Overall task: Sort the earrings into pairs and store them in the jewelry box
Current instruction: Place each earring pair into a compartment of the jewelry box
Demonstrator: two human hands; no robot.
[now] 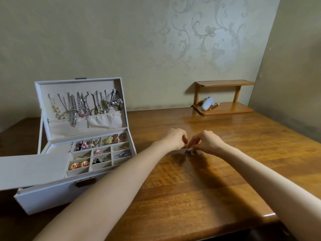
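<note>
I see one white jewelry box (52, 197), lid upright, many tray compartments filled. To the right of the box, my two hands meet over one small dark cluster of earrings (190, 153) on the glossy wooden surface (191, 197); the pieces are too small to count. My left hand (175, 139) and right hand (207, 141) each have the grip pinched on the cluster. Farther right of the box, one two-tier shelf (225, 109) stands against patterned wallpaper (199, 40).
</note>
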